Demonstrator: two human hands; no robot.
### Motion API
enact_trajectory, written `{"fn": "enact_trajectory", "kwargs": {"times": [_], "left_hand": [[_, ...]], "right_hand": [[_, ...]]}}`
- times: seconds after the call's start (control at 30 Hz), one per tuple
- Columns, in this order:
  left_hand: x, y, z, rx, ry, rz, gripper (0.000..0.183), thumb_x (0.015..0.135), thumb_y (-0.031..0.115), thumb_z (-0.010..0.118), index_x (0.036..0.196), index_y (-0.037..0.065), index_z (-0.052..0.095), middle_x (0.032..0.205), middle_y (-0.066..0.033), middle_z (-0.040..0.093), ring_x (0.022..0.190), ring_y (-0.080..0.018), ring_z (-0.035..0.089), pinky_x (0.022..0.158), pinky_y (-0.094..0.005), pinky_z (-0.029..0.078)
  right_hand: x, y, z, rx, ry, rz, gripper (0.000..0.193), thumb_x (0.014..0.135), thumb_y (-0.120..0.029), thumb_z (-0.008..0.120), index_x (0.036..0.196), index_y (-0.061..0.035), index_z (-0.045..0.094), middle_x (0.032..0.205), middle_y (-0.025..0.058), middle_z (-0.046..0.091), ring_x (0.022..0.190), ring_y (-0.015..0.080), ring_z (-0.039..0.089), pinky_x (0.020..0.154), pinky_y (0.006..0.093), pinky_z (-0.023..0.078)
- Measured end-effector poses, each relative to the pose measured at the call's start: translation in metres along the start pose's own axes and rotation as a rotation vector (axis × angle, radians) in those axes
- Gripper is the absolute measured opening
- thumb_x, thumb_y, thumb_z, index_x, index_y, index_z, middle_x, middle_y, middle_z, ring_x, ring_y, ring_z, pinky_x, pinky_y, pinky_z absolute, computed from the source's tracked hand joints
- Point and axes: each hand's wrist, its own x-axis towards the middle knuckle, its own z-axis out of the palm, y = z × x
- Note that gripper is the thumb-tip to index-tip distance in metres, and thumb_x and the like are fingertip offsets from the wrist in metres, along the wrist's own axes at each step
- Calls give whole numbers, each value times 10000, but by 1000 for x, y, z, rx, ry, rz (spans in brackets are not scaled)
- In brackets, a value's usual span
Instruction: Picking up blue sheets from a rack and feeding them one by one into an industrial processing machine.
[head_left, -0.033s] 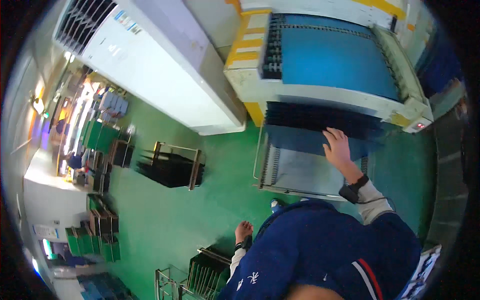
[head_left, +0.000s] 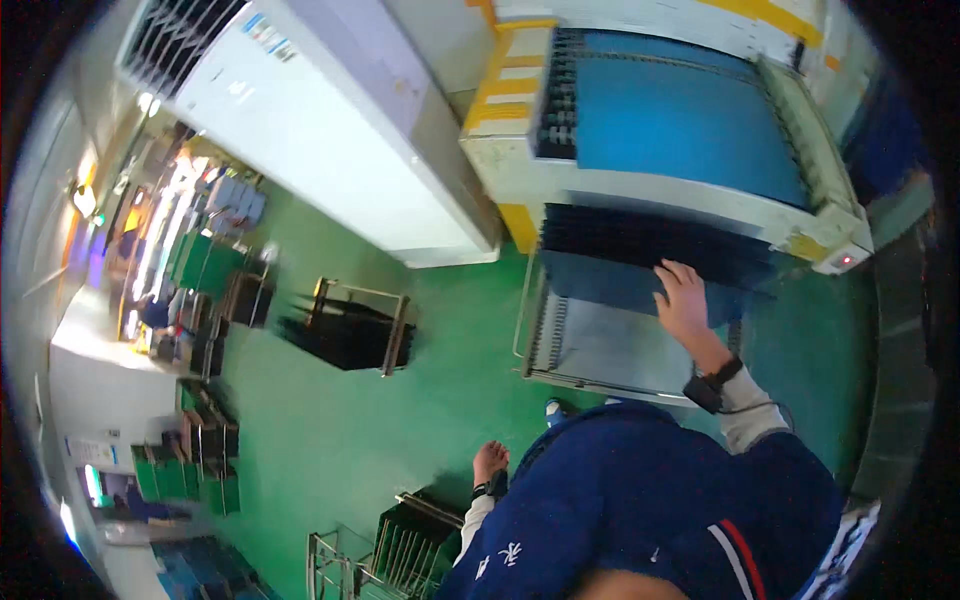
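Note:
My right hand point(head_left: 684, 298) lies against the nearest dark blue-grey panel point(head_left: 600, 280), its fingers stretched toward the panel's upper edge and the thumb out to the left. Behind that panel, several dark panels point(head_left: 640, 232) stand close together in a metal-framed rack point(head_left: 600, 388) with slotted sides. Low beside my body hangs my left hand point(head_left: 490, 462), its fingers loosely bent and nothing visible in it. Both wrists wear dark bands; the right one carries a small black box.
Beyond the rack stands a white machine point(head_left: 510, 165) with yellow tape, carrying a wide blue sheet point(head_left: 680, 115) between rollers. A tall white cabinet unit point(head_left: 320, 140) is at its left. Another rack of dark panels point(head_left: 350, 335) sits on the green floor; a wire rack point(head_left: 410, 545) is near my left arm.
The whole view has shifted slightly, so the surroundings sit a little farther right. My right hand stays at the panel and my left hand still hangs low.

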Motion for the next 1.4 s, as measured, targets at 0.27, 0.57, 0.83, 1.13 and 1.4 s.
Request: {"fn": "enact_trajectory", "kwargs": {"times": [0.27,0.57,0.83,1.13,1.4], "left_hand": [[-26,-5,89,24,457,128,110,890,161,446,840,63,456,715,-46,480,613,-196,457,560,-347,424],[-31,-10,63,-46,199,133,117,883,152,465,790,84,453,685,-35,462,588,-180,452,540,-308,406],[-22,-16,52,-55,363,165,132,879,184,489,855,55,503,729,-63,524,629,-221,519,552,-344,434],[-24,-18,38,-32,327,193,163,905,191,438,770,101,459,655,-35,462,584,-183,466,534,-323,424],[-29,-22,71,-26,301,187,103,878,156,459,813,77,463,654,-33,442,548,-172,438,517,-320,407]], "right_hand": [[-6,-14,-3,23,6,55,315,651,-15,649,948,-44,552,979,129,530,934,332,496,801,424,398],[6,0,15,-90,-146,62,279,701,-53,641,947,-56,508,911,112,552,904,312,512,793,416,396],[10,39,51,-236,-418,107,229,701,-133,675,868,-32,555,835,150,602,823,342,580,706,441,455],[48,25,32,-202,-553,179,271,661,-196,717,848,-14,642,857,172,637,853,328,611,747,410,480],[46,8,17,-192,-557,302,352,657,-209,714,938,-6,651,914,196,638,895,331,609,787,405,479]]}}
